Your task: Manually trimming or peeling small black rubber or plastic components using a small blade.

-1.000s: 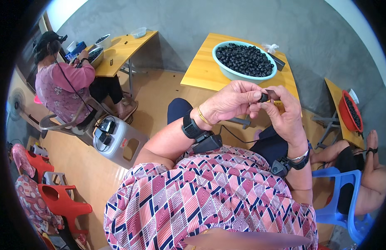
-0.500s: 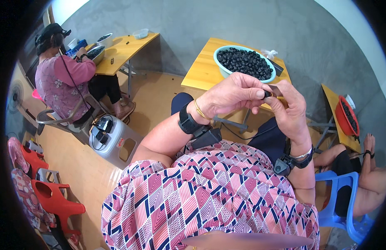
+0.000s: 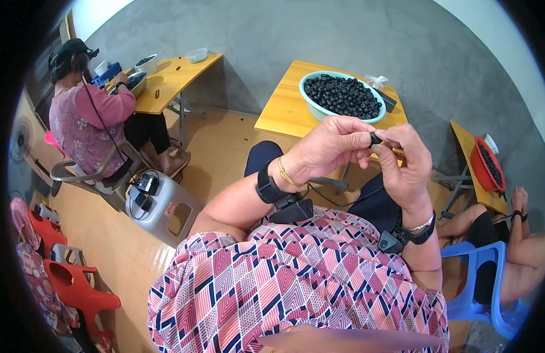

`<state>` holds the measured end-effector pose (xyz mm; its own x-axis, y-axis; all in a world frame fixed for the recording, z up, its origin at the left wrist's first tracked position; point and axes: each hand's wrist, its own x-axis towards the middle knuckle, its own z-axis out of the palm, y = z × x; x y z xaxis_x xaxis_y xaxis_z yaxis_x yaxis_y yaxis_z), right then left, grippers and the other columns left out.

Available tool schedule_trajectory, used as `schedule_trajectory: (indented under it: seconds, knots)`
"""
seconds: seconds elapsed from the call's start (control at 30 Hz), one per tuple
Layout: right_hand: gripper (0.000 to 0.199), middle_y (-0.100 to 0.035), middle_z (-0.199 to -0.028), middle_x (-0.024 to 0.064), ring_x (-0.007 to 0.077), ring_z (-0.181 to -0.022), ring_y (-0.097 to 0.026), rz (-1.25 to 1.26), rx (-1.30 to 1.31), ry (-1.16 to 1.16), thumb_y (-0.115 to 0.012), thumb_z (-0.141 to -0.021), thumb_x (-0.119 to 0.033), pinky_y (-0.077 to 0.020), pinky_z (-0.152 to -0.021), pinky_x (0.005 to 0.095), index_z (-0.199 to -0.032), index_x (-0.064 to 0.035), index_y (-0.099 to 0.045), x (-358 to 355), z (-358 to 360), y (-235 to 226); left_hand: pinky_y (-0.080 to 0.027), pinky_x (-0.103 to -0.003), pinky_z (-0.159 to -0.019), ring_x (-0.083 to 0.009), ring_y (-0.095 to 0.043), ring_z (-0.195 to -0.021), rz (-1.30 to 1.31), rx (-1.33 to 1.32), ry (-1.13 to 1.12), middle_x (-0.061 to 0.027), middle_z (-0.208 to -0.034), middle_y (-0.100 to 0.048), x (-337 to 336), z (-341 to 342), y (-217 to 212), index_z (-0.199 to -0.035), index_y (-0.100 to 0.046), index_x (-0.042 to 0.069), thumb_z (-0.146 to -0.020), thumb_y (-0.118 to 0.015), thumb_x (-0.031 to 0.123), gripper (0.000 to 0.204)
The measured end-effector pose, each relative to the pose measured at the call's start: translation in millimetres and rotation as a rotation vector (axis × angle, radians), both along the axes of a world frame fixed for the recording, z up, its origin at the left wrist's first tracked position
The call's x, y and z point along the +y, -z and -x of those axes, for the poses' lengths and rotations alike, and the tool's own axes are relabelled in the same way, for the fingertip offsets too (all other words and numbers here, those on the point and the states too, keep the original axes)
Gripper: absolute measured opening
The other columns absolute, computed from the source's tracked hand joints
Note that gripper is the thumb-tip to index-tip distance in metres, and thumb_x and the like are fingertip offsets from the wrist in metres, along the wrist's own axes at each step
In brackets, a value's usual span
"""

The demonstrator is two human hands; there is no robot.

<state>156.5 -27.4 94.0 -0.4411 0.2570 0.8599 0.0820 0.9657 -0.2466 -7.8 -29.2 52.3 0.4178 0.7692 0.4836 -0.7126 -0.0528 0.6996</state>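
Note:
In front of my body, just nearer than the table, both hands meet at a small round black part (image 3: 375,139). My left hand (image 3: 334,141) pinches it between thumb and fingertips. Facing it, my right hand (image 3: 409,162) is closed, its thumb and index finger touching or nearly touching the black part. A thin yellow piece (image 3: 397,152) shows between the right fingers; most of it is hidden, so its kind is unclear. Beyond the hands, a light teal basin (image 3: 311,106) heaped with similar black parts stands on a yellow wooden table (image 3: 278,112).
A clear bag (image 3: 376,81) and a dark box (image 3: 388,101) lie beside the basin. At left, a co-worker (image 3: 93,117) sits at another table. A plastic container (image 3: 166,206) stands on the floor. On the right are a red basin (image 3: 479,167), a blue chair (image 3: 473,276) and another person.
My hands sit slightly lower in the picture. The right index finger has closed in over the black part; the brownish flat piece seen between the fingers before is now hidden.

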Motion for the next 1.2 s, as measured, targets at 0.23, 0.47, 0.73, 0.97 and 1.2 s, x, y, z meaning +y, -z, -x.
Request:
schedule_trajectory:
  seconds: [0.23,0.47,0.73,0.97,1.2]
  knots:
    - [0.023,-0.055,-0.08,0.0103,0.0214,-0.067,-0.058,-0.125,0.019,0.065,-0.059,-0.071,0.009,-0.0477,-0.058,0.0272,-0.091,-0.0009,-0.056,3.6,2.1,2.4,-0.052,-0.026,-0.062,-0.0112,-0.056,-0.068,0.068,-0.056,-0.005,-0.006,-0.083,-0.059,-6.5,-7.2,-5.4,-0.099,-0.057,0.0,-0.086,-0.055,0.013,0.019]
    - [0.034,-0.055,-0.084,0.0108,0.0214,-0.068,-0.059,-0.255,0.018,0.075,-0.054,-0.066,0.014,-0.0485,-0.056,0.029,-0.095,-0.0025,-0.055,5.6,6.4,9.9,-0.051,-0.025,-0.061,-0.0115,-0.056,-0.068,0.04,-0.116,0.004,-0.0072,-0.085,-0.058,-4.7,-7.0,1.6,-0.1,-0.055,0.0,-0.088,-0.052,0.014,0.019]
    - [0.012,-0.054,-0.081,0.0064,0.0106,-0.067,-0.05,-0.009,0.077,0.12,-0.054,-0.086,-0.01,-0.0419,-0.058,0.0217,-0.095,-0.003,-0.05,15.4,4.2,16.7,-0.05,-0.027,-0.059,-0.0114,-0.052,-0.068,0.013,-0.098,0.003,-0.0051,-0.08,-0.053,-0.9,2.2,5.8,-0.099,-0.054,-0.001,-0.088,-0.051,0.014,0.019]
    - [0.016,-0.046,-0.069,-0.0008,0.0038,-0.061,-0.039,0.579,-0.014,-0.068,-0.046,-0.092,-0.017,-0.0336,-0.052,0.0188,-0.091,-0.0018,-0.05,7.6,-5.4,6.4,-0.049,-0.027,-0.059,-0.011,-0.05,-0.069,-0.025,-0.102,0.022,-0.0052,-0.083,-0.052,1.1,4.5,9.9,-0.099,-0.055,-0.001,-0.088,-0.052,0.016,0.02]
    - [0.018,-0.051,-0.067,0.0012,0.0065,-0.061,-0.044,0.571,-0.102,-0.017,-0.047,-0.09,-0.015,-0.0369,-0.054,0.0215,-0.083,-0.0001,-0.055,0.7,0.3,-1.1,-0.049,-0.028,-0.061,-0.0116,-0.051,-0.071,-0.027,-0.088,0.003,-0.0057,-0.086,-0.053,1.9,6.5,14.9,-0.101,-0.056,0.001,-0.088,-0.051,0.013,0.018]
